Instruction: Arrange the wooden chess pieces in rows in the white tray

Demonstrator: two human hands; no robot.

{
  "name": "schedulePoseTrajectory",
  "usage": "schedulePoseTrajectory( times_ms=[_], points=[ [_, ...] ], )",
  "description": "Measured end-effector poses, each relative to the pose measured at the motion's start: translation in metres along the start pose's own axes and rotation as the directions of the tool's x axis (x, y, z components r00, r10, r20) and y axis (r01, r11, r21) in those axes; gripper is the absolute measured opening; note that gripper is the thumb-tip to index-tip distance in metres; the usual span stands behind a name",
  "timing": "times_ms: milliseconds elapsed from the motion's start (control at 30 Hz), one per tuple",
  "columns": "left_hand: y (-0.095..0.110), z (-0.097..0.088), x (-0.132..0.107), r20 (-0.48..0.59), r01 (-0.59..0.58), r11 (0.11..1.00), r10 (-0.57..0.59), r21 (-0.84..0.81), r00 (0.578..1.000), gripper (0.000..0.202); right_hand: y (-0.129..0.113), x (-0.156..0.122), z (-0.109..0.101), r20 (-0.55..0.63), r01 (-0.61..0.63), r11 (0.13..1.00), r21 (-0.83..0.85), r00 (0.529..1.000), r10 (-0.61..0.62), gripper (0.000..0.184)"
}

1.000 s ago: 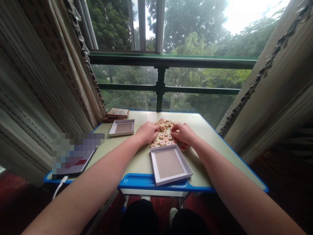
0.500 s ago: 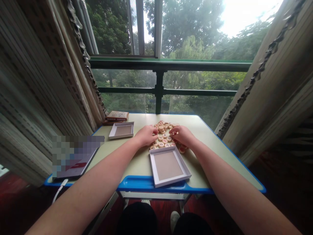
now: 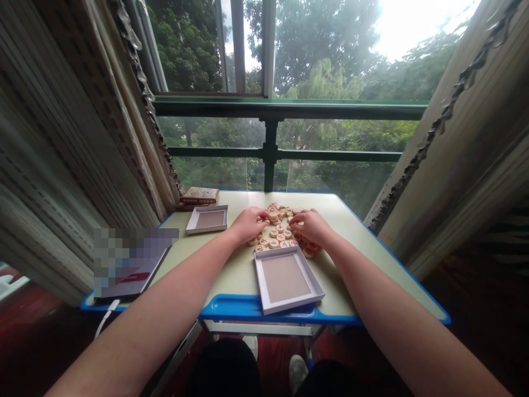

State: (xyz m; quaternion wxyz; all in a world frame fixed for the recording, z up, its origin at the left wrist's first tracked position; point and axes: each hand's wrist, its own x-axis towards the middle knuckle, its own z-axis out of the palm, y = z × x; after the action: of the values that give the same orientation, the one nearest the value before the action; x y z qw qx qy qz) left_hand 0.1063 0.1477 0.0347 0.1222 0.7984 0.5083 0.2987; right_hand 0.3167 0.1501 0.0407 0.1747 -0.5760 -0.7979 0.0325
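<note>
A heap of round wooden xiangqi pieces (image 3: 280, 233), marked with red or black characters, lies on the table between my hands. Some pieces are stacked on others towards the back. At the left side of the heap, my left hand (image 3: 248, 225) has thumb and forefinger bent around a piece. From the right, my right hand (image 3: 313, 227) curls its fingers on a piece at the heap's edge, partly covering others. Nearer to me stands a shallow white box tray (image 3: 259, 282) with a grey-brown bottom, just in front of the pieces.
A second shallow box part (image 3: 190, 225) lies at the back left, before a stack of boxes or books (image 3: 201, 194). At the left edge rests a partly blurred laptop-like device (image 3: 142, 273) with a white cable (image 3: 106, 315). The pale table (image 3: 372, 275) has a blue rim and faces a railed window.
My left hand has moved slightly forward and right over the heap, its fingers further across the pieces. My right hand has shifted a little at the right edge. The trays stay put.
</note>
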Motion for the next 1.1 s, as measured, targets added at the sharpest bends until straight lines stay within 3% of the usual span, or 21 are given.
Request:
schedulePoseTrajectory(
  times_ms=[67,233,500,767,933,1100],
  points=[
    [-0.001,0.0,0.0,-0.001,-0.03,0.999,0.03,0.037,1.0,0.02,-0.001,0.0,-0.001,0.012,0.009,1.0,-0.006,1.0,-0.009,0.019],
    [-0.004,0.002,0.002,-0.032,-0.104,0.99,0.108,0.1,0.994,0.028,0.006,0.002,0.005,-0.095,0.035,0.999,-0.011,0.995,-0.035,0.026],
    [-0.004,0.003,0.0,0.027,-0.178,0.983,0.177,0.045,0.984,0.039,0.001,0.0,0.004,-0.005,0.086,0.995,-0.048,0.996,-0.087,0.029],
    [-0.007,0.006,0.002,0.043,-0.198,0.98,0.198,0.003,0.979,0.033,-0.002,0.004,0.011,-0.067,0.018,0.998,-0.061,0.998,-0.022,0.022],
    [-0.002,0.002,0.0,0.055,-0.188,0.982,0.188,0.001,0.981,0.028,0.004,0.006,0.014,-0.038,-0.071,0.997,-0.008,0.997,0.07,0.025],
    [-0.001,0.0,0.0,0.028,-0.157,0.986,0.155,0.05,0.987,0.026,0.007,0.008,0.014,-0.004,-0.015,0.999,-0.041,1.0,0.014,0.028]
  ],
)
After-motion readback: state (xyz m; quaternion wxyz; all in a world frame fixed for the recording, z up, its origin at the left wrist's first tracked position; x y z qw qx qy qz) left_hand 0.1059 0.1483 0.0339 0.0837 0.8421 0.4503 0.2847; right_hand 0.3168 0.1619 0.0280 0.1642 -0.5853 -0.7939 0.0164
